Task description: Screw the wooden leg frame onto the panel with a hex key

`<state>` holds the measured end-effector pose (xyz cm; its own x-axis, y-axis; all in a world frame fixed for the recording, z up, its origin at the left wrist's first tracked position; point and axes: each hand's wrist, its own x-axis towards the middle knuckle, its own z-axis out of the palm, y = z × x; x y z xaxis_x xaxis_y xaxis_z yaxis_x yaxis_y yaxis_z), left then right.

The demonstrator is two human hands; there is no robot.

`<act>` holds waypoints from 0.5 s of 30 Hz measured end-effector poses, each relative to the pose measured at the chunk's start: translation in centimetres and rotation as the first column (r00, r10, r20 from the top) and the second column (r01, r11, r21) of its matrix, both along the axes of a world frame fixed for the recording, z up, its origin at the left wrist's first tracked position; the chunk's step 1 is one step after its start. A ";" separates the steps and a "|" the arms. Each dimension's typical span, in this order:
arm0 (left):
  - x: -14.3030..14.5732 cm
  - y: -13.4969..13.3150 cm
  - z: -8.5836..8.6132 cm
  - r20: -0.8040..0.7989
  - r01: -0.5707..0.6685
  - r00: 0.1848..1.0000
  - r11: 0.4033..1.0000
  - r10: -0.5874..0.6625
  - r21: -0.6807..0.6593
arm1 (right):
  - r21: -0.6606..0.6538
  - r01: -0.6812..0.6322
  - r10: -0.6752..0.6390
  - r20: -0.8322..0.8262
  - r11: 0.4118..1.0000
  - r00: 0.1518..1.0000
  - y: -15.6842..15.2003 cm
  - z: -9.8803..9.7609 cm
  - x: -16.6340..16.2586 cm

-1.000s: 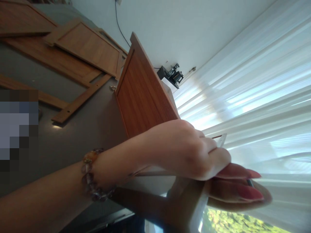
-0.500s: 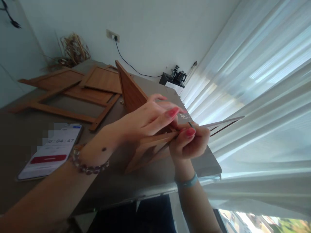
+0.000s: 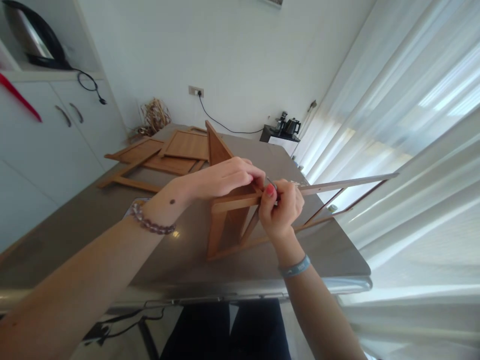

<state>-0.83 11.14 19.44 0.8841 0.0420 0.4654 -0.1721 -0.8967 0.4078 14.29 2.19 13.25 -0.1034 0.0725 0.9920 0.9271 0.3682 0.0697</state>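
A wooden frame (image 3: pixel 232 227) stands on edge on the grey table (image 3: pixel 180 260), its long top rail (image 3: pixel 345 183) reaching out to the right past the table edge. An upright wooden panel (image 3: pixel 216 148) rises behind it. My left hand (image 3: pixel 225 176) rests curled over the frame's top rail where it meets the panel. My right hand (image 3: pixel 280 206) is closed in a pinch on a small thin metal tool (image 3: pixel 271 183) at that same joint; I cannot make out the tool's kind.
More wooden panels and frame pieces (image 3: pixel 161 156) lie flat at the far left of the table. A dried plant bundle (image 3: pixel 155 114) sits by the wall. White cabinets (image 3: pixel 56 140) stand at left, sheer curtains (image 3: pixel 412 150) at right, a small dark appliance (image 3: pixel 287 126) in the corner.
The view has swung and pulled back from a close look at my hands to the whole table. Both hands stay at the frame's top joint; a phone seen earlier is out of sight.
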 end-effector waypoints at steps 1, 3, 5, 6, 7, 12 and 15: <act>0.0 0.0 0.0 -0.008 0.008 1.000 1.000 -0.008 -0.007 | 0.000 0.001 -0.001 0.006 1.000 1.000 0.0 0.1 0.0; 0.0 0.0 -0.1 -0.011 0.024 1.000 0.999 -0.024 -0.022 | 0.005 0.002 -0.002 0.015 1.000 1.000 0.0 0.2 -0.1; 0.2 -0.1 -0.1 -0.018 0.024 1.000 0.999 -0.025 -0.035 | 0.018 0.002 -0.002 0.025 1.000 1.000 0.0 0.2 -0.1; 0.3 -0.1 0.0 -0.024 0.013 1.000 0.999 -0.014 -0.042 | 0.023 0.003 -0.004 0.026 1.000 1.000 0.0 0.3 -0.1; 0.3 -0.3 0.1 -0.033 -0.004 0.999 0.999 0.002 -0.055 | 0.024 0.004 -0.005 0.027 1.000 1.000 0.0 0.3 -0.2; 0.3 -0.8 0.4 -0.055 -0.095 0.995 0.974 0.085 -0.204 | -0.012 -0.003 0.004 0.048 1.000 0.999 -0.1 0.7 -0.3; 0.3 -0.8 0.0 -0.026 -0.111 0.994 0.966 0.108 -0.234 | -0.039 -0.017 0.019 0.049 0.999 0.999 -0.2 0.8 -0.4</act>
